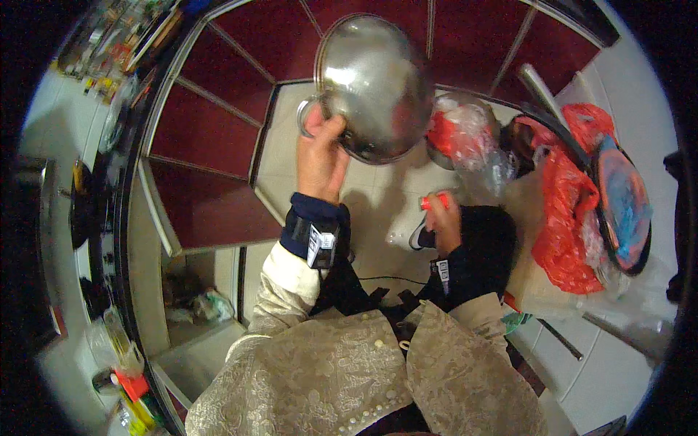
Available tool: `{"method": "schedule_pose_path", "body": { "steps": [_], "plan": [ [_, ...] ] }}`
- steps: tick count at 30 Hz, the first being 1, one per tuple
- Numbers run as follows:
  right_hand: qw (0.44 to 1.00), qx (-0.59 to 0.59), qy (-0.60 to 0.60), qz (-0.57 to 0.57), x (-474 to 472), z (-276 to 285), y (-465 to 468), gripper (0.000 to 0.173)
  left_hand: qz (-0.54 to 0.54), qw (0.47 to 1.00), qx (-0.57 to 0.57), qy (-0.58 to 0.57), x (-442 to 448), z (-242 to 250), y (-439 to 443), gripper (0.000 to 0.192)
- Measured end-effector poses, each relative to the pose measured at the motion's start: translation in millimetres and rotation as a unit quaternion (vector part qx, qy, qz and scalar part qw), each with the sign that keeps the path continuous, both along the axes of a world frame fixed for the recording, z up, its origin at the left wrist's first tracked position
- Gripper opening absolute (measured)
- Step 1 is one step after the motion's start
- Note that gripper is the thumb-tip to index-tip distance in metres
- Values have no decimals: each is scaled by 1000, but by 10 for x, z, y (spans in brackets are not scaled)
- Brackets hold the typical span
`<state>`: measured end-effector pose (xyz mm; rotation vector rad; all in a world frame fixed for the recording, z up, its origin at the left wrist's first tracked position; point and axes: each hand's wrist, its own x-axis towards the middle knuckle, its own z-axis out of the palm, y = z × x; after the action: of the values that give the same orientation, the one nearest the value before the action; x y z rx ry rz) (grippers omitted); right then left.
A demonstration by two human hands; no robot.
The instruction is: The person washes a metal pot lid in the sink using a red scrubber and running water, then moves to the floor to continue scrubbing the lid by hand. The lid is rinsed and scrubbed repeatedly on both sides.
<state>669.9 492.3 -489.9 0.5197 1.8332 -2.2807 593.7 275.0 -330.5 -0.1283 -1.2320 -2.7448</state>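
My left hand (325, 158) grips the rim of a round stainless-steel pan (376, 92) beside its metal loop handle (303, 117). The pan is held up and tilted, its shiny face towards me, above the tiled floor (376, 191). Lower and to the right, my right hand (448, 226) is closed around a small object with a bright red end (434, 201); the rest of it is hidden by my fingers. A dark-edged loop (417, 235) shows just left of that hand, and I cannot tell whether it belongs to the red-ended object.
Dark red cabinet doors (215, 92) curve around the front and left. One door (212, 212) stands open beside a cupboard holding bags (212, 305). A cluttered counter (117, 136) runs along the left. Red plastic bags (567, 218) and a bag-filled container (461, 133) sit at the right.
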Motion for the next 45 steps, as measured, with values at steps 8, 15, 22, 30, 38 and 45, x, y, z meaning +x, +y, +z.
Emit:
{"method": "schedule_pose_path", "body": {
  "steps": [8,15,22,30,38,45],
  "plan": [
    [906,214,366,0,-359,1663,-356,21,20,995,-77,-56,811,25,-151,40],
    [853,320,408,56,-573,2321,-967,23,25,989,-126,-69,1281,161,-287,34],
    [717,471,501,112,-363,2384,-1173,28,53,983,-141,-105,1330,219,-304,27],
    [700,545,434,158,-248,2394,-1128,30,21,973,-191,-127,1388,123,-307,26],
    [694,532,460,153,-263,2278,-1089,29,7,972,-208,-109,1369,75,-345,26],
    [691,513,469,199,-352,2147,-1027,31,-15,975,-185,-119,1378,11,-392,28]
  ]
}}
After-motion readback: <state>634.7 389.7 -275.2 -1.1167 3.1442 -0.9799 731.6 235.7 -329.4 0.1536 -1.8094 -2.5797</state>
